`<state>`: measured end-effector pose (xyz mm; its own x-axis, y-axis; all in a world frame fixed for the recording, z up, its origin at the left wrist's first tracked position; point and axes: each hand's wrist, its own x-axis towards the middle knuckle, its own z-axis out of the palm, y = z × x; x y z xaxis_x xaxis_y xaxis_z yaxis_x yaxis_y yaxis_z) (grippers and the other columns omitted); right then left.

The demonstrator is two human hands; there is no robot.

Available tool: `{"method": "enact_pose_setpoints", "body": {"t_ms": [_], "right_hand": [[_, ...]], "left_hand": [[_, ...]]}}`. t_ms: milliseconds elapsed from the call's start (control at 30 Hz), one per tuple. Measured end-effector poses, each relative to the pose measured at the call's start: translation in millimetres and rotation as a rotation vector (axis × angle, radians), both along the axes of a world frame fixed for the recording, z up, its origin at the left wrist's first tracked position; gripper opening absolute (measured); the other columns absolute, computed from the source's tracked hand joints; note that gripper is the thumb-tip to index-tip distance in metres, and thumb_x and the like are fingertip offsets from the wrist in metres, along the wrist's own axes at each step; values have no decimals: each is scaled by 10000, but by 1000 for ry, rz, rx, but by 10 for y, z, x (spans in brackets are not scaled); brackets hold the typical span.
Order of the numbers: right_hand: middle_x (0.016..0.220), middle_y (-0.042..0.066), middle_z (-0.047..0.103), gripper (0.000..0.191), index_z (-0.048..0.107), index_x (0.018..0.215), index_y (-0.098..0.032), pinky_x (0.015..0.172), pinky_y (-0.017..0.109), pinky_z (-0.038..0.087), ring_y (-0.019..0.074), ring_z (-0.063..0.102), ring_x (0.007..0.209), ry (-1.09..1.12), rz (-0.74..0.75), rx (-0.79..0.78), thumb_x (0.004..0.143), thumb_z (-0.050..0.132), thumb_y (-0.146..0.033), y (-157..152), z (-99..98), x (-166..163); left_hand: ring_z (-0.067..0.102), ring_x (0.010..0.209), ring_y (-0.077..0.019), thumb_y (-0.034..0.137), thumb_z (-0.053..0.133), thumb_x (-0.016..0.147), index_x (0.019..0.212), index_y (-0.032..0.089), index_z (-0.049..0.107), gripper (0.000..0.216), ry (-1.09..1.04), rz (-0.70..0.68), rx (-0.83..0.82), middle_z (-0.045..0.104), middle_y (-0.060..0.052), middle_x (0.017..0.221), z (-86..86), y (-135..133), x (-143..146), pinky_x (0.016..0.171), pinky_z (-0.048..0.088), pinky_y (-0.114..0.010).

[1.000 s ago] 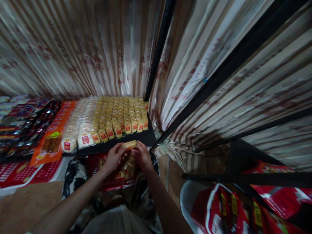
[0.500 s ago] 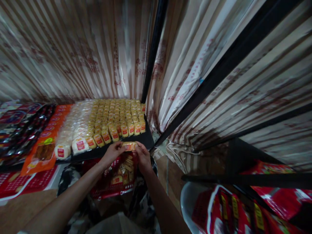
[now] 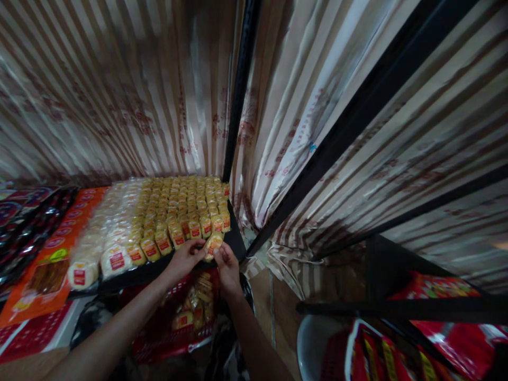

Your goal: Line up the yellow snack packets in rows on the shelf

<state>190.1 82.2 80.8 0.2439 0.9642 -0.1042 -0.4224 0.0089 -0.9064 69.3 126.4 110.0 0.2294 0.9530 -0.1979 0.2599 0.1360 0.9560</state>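
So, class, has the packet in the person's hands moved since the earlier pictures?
Yes: the packet moved forward, closer to the front row of packets on the shelf.

Your packet (image 3: 213, 244) is held between your left hand (image 3: 184, 260) and right hand (image 3: 226, 267), over the shelf's (image 3: 235, 242) front right corner, just before the small-pack rows (image 3: 186, 211). A second pack block (image 3: 107, 248) lies left of the rows, and flat packs (image 3: 43, 270) lie further left. The basket (image 3: 159, 344) sits below the shelf edge, under your hands. The pole (image 3: 238, 90) stands at the shelf's back right corner.

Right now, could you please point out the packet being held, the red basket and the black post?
held packet (image 3: 213, 244): head view, its yellow front.
red basket (image 3: 154, 338): head view, its near wall.
black post (image 3: 238, 106): head view, its middle stretch.
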Motion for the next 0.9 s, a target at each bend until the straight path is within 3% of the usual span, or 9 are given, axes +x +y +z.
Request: {"method": "enact_pose_setpoints", "body": {"t_ms": [133,267,433,567,733,900], "right_hand": [[1051,33,665,378,645,1075,-241,880,325,470,205,615,948,-220,-38,17,727,656,-388,107,3,131],[1108,56,637,372,629,1125,-232,870,323,473,199,603,966,-421,-97,40,789,582,-385,217,31,219],[1341,84,489,460,507,1275,-197,1077,402,277,212,405,1256,-682,-316,49,874,439,-413,439,33,350],[1442,104,360,530,395,1361,-165,1106,449,202,223,283,1343,-828,-337,86,898,381,-422,694,-97,399],[1419,128,391,535,378,1372,-151,1096,454,223,227,312,1328,-917,-306,106,908,365,-417,818,-321,331],[1405,142,407,544,356,1385,-132,1082,436,261,234,349,1305,-955,-289,106,910,371,-396,799,-384,311]], "left_hand": [[567,717,-145,375,626,675,1095,201,624,454,160,-112,261,666,-36,932,182,254,50,721,452,-284],[543,646,-133,309,608,693,987,173,663,329,131,-200,238,652,-8,755,310,476,201,633,433,-247],[574,677,-140,271,613,709,1020,137,634,339,147,-34,299,654,-24,789,471,894,403,670,453,-253],[607,741,-148,246,568,764,1067,137,612,325,269,66,425,675,-44,852,597,1321,613,724,460,-258],[619,821,-162,226,526,806,1089,146,593,302,420,34,551,682,-66,942,566,1732,925,758,467,-276],[614,893,-178,209,524,811,1107,160,585,306,508,-43,599,671,-75,992,425,1912,1142,807,457,-293]]}}
